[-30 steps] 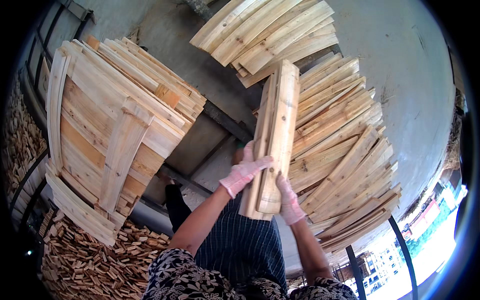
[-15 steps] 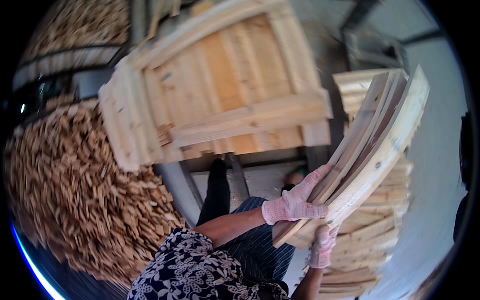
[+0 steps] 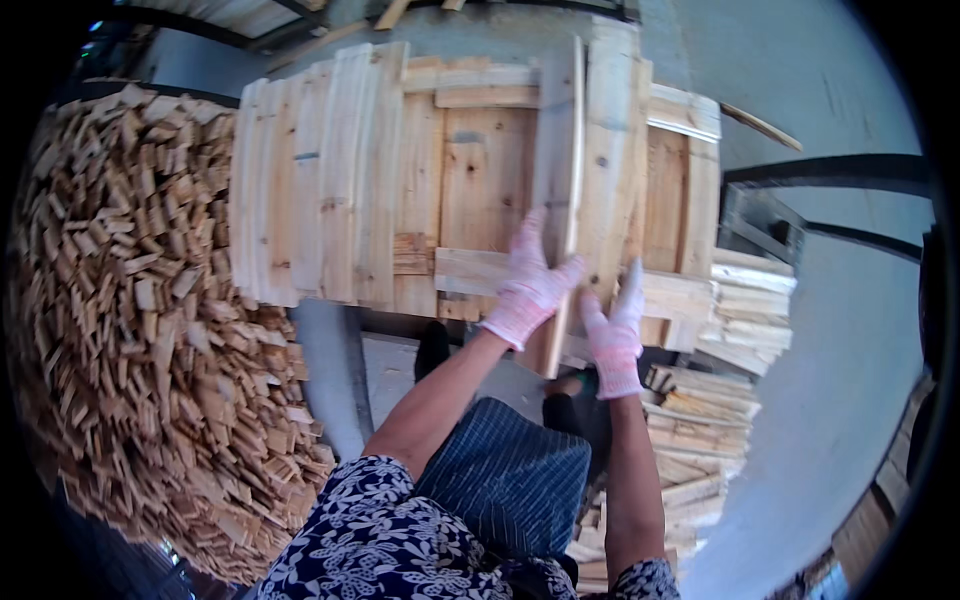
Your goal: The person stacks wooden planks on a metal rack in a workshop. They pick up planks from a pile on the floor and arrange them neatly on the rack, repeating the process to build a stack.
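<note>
Both hands wear pinkish-white knit gloves and work at planks laid across a wooden frame. My left hand (image 3: 530, 290) grips the lower part of a plank (image 3: 560, 170) tilted on its edge, fingers along its left face and thumb over the edge. My right hand (image 3: 615, 340) is closed round the lower end of the neighbouring plank (image 3: 605, 150), thumb on its face and fingers along its right side. The planks lean slightly apart. Under them lies the wooden frame (image 3: 480, 270) with boards across its inside.
Several pale boards (image 3: 325, 180) lie side by side on the frame's left part. A big heap of small wood offcuts (image 3: 150, 350) fills the left. Stacked boards (image 3: 700, 420) stand at my right, near a dark metal bar (image 3: 830, 172). A grey post (image 3: 335, 360) stands below the frame.
The bundle of planks has moved from my right side onto the frame and come apart into separate planks. My hands have moved left, and my view has turned.
</note>
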A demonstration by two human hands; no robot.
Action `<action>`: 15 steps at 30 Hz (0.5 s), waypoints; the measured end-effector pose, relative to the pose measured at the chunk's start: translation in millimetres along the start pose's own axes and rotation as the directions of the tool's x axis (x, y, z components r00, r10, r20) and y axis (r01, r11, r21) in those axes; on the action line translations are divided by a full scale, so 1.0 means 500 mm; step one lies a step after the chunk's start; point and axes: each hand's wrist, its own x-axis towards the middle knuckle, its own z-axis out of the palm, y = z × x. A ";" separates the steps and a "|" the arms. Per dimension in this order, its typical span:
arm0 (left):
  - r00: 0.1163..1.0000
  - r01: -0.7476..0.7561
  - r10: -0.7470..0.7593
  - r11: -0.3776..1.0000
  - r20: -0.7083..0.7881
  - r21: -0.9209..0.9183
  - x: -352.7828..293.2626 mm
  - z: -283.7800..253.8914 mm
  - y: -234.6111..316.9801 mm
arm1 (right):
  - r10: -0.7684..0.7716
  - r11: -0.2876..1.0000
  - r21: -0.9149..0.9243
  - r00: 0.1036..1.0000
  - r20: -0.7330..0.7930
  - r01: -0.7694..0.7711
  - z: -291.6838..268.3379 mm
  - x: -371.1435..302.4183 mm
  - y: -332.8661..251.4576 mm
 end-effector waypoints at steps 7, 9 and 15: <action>0.990 0.041 -0.018 0.985 -0.139 0.167 0.007 -0.280 -0.008 | 0.244 0.801 -0.555 0.969 -0.039 -0.224 0.026 0.191 -0.277; 0.983 0.122 -0.070 0.940 -0.171 0.319 0.049 -0.346 -0.026 | 0.292 0.697 -0.639 0.943 -0.160 -0.324 0.056 0.215 -0.295; 0.978 0.138 0.069 0.501 -0.198 0.855 0.156 -0.422 -0.235 | 0.273 0.831 -0.483 0.959 -0.080 -0.277 0.045 0.241 -0.242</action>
